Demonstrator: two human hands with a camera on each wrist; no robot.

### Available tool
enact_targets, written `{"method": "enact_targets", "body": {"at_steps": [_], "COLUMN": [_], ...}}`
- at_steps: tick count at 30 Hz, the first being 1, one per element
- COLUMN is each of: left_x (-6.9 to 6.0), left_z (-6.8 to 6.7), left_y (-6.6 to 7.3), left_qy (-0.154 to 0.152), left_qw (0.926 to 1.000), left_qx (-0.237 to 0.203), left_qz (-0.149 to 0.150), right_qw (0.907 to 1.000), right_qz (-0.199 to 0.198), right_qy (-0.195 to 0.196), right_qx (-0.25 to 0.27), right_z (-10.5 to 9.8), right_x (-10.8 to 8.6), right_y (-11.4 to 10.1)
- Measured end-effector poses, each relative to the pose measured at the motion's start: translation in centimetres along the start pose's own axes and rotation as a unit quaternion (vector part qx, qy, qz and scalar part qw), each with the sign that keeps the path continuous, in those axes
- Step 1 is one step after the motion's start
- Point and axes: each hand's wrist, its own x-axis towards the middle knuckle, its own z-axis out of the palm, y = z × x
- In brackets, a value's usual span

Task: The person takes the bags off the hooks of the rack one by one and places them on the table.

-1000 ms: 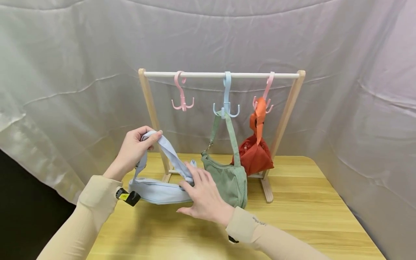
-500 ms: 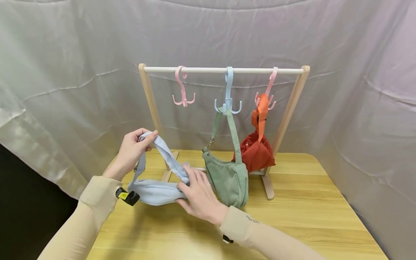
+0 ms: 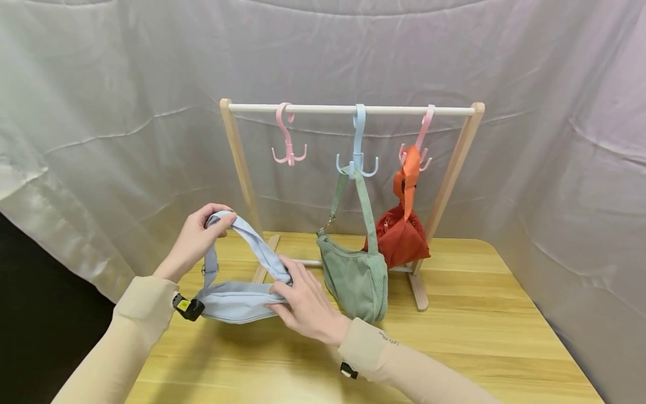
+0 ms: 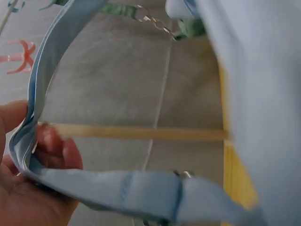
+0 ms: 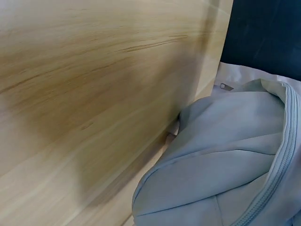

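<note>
Pinching the blue strap (image 3: 259, 246), the left hand (image 3: 194, 238) curls.

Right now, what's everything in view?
Wooden rack: 1, pale, centre
Round bar: 1, white, atop
Wooden table: 1, yellow, beneath
Cloth curtain: count unclear, grey, behind
Plastic hooks: 2, pink, left, right
Plastic hook: 1, light blue, middle
Corduroy bag: 1, green, middle hook
Fabric bag: 1, red, orange-strapped, right hook
Fabric shoulder bag: 1, light blue, leftmost
Wrist devices: 2, black, wrists
Sleeves: 2, beige, forearms
Left hand: 1, bare, blue strap
Right hand: 1, bare, shoulder bag
</note>
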Motion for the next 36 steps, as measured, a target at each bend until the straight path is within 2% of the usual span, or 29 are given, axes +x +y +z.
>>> {"method": "enact_targets", "body": {"at_steps": [5, 10, 13, 19, 23, 26, 30, 34, 36], "left_x": [-0.9, -2.1, -2.9, -5.0, -6.0, -6.4, -6.6, -6.6, -6.6], "left_z": [-0.7, -1.4, -1.8, -2.0, -1.9, -1.7, -1.3, -0.8, -0.6], "left_y": [-1.3, -3.0, -3.8, -6.0, -7.8, -8.9, -10.0, -10.9, -11.2], "left_qy": [-0.010, -0.022, -0.040, -0.124, -0.190, -0.214, -0.214, -0.204, -0.202], "left_qw": [0.9966, 0.9947, 0.9936, 0.9853, 0.9781, 0.9736, 0.9715, 0.9739, 0.9754], "left_qx": [0.075, 0.093, 0.099, 0.109, 0.069, 0.062, 0.087, 0.083, 0.074], "left_qz": [0.034, 0.040, 0.035, 0.044, 0.050, 0.050, 0.055, 0.056, 0.049], "right_qw": [0.9983, 0.9932, 0.9888, 0.9800, 0.9739, 0.9690, 0.9505, 0.9230, 0.9139], "right_qz": [0.030, 0.062, 0.082, 0.120, 0.143, 0.160, 0.206, 0.264, 0.285], "right_qy": [-0.012, -0.034, -0.046, -0.069, -0.082, -0.091, -0.104, -0.108, -0.109], "right_qx": [0.049, 0.092, 0.116, 0.143, 0.156, 0.165, 0.209, 0.258, 0.268], "right_z": [-0.4, -0.7, -0.8, -0.5, -0.5, -0.5, -0.3, -0.1, 0.1], "right_x": [0.4, 0.7, 0.8, 0.8, 0.7, 0.6, 0.4, 0.2, 0.1], "right_y": [-0.1, -0.1, 0.1, 0.4, 0.7, 0.9, 1.1, 1.4, 1.6]}}
